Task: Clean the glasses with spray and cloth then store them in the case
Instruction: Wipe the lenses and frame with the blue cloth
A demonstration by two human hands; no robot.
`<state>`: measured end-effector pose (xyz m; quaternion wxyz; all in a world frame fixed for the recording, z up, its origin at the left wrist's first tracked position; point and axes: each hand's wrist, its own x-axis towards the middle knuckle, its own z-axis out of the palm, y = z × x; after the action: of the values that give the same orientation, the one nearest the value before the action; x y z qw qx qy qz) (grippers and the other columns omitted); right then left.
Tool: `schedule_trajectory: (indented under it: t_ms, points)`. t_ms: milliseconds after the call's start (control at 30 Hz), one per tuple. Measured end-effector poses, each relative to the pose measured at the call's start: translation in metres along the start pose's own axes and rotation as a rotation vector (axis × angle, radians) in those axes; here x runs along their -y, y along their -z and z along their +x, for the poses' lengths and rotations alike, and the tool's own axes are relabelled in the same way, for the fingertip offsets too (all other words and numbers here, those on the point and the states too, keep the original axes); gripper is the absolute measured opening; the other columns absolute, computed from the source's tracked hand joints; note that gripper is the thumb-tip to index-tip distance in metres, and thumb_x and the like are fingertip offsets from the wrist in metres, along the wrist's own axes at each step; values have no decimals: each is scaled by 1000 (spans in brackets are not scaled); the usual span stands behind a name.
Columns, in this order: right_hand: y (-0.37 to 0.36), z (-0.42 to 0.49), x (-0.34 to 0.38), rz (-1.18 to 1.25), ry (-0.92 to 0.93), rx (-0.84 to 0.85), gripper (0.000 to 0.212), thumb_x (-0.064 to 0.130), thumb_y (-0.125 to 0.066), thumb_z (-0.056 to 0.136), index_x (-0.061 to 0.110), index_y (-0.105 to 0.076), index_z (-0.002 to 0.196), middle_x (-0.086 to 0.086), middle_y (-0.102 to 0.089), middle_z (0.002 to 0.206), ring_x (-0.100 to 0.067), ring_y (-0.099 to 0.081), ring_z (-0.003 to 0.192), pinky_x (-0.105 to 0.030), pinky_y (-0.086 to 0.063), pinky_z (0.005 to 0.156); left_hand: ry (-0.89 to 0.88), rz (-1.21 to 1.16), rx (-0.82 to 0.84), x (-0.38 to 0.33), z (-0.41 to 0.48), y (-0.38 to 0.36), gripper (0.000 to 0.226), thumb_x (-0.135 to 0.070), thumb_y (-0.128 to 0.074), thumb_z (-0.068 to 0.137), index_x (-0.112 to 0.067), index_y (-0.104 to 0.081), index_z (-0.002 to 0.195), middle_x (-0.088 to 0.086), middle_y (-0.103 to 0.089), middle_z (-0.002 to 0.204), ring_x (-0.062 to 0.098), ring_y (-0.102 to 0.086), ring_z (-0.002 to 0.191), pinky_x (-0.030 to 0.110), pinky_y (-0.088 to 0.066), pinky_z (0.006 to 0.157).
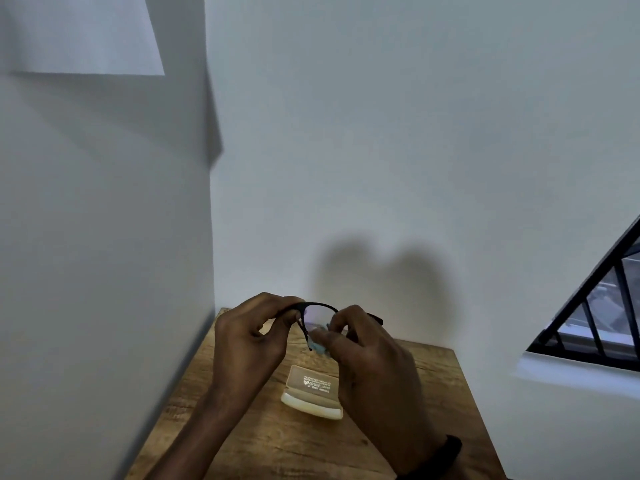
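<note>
The black-framed glasses (318, 311) are held up above the wooden table (242, 438). My left hand (249, 337) pinches the left end of the frame. In my right hand (367, 358) is a pale blue cloth (317, 341), pinched against a lens between thumb and fingers; part of the frame sticks out to the right of that hand. Below the hands a cream glasses case (313, 389) lies open on the table, its lid showing printed text. No spray bottle is in view.
The table sits in a corner between a white wall on the left and a white wall behind. A dark-framed window (595, 313) is at the right. A black band (446, 452) is on my right wrist.
</note>
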<state>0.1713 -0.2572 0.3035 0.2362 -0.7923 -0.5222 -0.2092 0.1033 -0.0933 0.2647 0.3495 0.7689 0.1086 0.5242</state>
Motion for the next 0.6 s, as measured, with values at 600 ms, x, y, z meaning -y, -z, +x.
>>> schedule_trajectory:
  t_ms: [600]
  points:
    - [2, 23, 7, 39, -77, -107, 20, 14, -65, 80, 25, -69, 97, 10, -61, 95, -11, -61, 66, -30, -54, 52, 18, -32, -4, -6, -4, -9, 23, 6, -79, 80, -13, -82, 93, -10, -78, 88, 2, -72, 87, 6, -47, 74]
